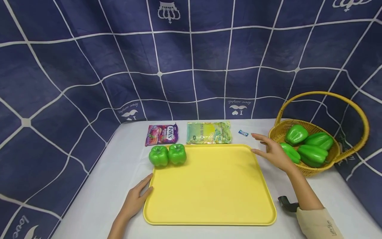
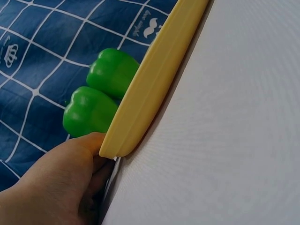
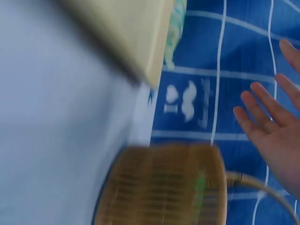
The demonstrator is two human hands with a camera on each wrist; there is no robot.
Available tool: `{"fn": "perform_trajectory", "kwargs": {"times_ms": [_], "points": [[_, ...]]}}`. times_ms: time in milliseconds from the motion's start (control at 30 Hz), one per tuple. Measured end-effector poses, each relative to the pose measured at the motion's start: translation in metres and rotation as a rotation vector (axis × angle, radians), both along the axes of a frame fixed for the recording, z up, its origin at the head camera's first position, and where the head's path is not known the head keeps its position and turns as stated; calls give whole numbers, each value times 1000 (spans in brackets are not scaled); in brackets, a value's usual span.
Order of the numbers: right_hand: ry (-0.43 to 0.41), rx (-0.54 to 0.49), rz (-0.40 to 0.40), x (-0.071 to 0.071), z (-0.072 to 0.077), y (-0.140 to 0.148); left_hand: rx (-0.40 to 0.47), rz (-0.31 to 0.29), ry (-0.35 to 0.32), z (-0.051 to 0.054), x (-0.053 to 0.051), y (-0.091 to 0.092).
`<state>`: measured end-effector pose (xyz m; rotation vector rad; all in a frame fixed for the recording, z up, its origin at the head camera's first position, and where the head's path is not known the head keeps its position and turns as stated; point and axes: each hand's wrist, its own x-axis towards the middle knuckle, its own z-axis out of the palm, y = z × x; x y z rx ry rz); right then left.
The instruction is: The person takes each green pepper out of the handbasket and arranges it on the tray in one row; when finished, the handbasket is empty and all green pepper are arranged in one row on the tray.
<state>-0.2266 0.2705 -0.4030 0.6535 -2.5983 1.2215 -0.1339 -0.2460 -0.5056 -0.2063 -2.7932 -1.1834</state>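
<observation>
Two green bell peppers [image 1: 159,156] sit side by side at the upper left corner of a yellow tray [image 1: 212,189]. My left hand [image 1: 134,200] rests against the tray's left rim, its fingers fairly straight in the head view; the left wrist view has the hand [image 2: 61,176] touching the tray's edge, with its lower fingers in shadow. Between the tray and a wicker basket [image 1: 338,149], my right hand [image 1: 276,152] is raised with nothing in it. Its fingers are spread in the right wrist view. Several green peppers [image 1: 313,154] lie in the basket.
Behind the tray lie a purple FOX'S candy bag [image 1: 162,134], a yellow-green packet [image 1: 209,132] and a small blue wrapped piece [image 1: 243,132]. The basket's tall handle [image 1: 328,94] arches over it. A black object [image 1: 287,204] is by my right forearm. Blue gridded cloth [image 1: 209,66] hangs around the white table.
</observation>
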Motion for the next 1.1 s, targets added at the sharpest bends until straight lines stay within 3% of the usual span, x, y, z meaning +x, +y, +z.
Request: {"fn": "perform_trajectory", "kwargs": {"times_ms": [200,467,700,1100], "points": [[-17,16,-164,10,3,44,4,-7,12,0,0,0],[-91,81,-259,14,-7,84,2,-13,25,0,0,0],[-147,150,-294,10,-15,102,-1,0,1,-3,-1,-1],[-279,317,-289,5,-15,110,-8,-4,19,-4,-1,-2]]}}
